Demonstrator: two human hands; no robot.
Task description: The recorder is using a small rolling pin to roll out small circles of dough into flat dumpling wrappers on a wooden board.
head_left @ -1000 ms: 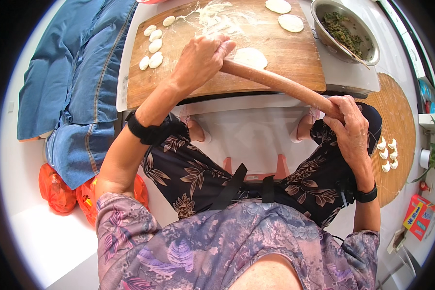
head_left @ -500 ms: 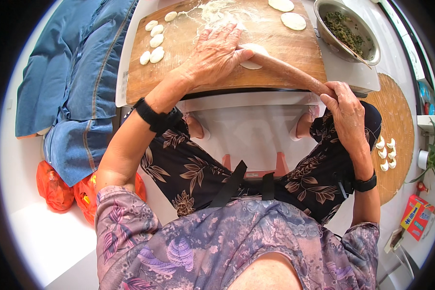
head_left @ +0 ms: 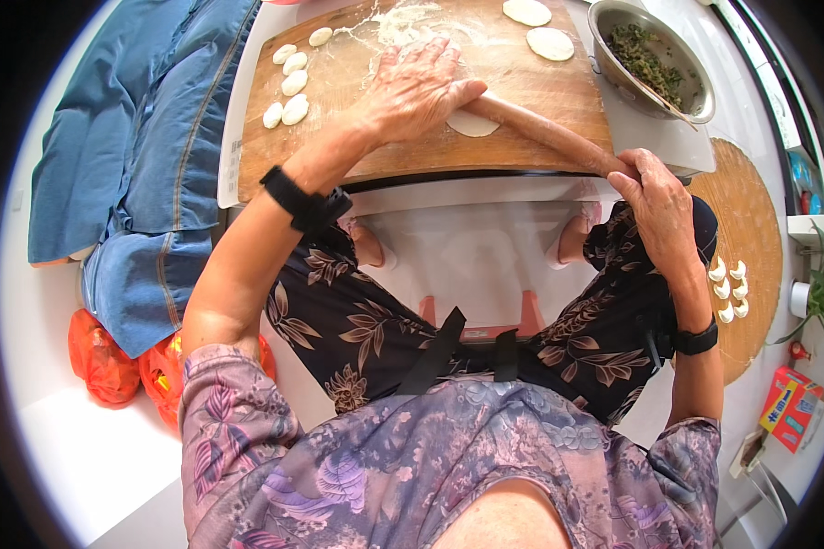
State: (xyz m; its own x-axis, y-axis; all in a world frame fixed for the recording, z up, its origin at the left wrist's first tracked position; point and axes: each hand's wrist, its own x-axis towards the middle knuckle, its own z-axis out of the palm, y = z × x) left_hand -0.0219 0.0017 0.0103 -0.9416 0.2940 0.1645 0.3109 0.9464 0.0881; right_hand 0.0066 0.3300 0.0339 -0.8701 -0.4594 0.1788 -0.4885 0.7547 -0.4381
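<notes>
My left hand (head_left: 418, 91) lies over the floured wooden board (head_left: 540, 82), its fingers stretched out. Its thumb rests at the left end of a wooden rolling pin (head_left: 551, 133), and the palm hides that end. Beneath the pin is a thin round dough wrapper (head_left: 471, 125), partly covered by pin and hand. My right hand (head_left: 655, 197) is closed around the pin's other end, just past the board's near right edge. Several small flattened dough pieces (head_left: 294, 82) lie at the board's left, and two rolled wrappers (head_left: 550, 44) at its far right.
A metal bowl (head_left: 604, 66) of chopped green filling, with a thin stick in it, stands right of the board. Several shaped dumplings (head_left: 723, 290) sit on a round woven mat (head_left: 755, 229) at the right. Denim cloth (head_left: 137, 165) and red bags (head_left: 105, 366) are at the left.
My left hand has shifted slightly, its thumb now further over the pin. The pin has rolled a little toward the far side, showing more of the wrapper's near part.
</notes>
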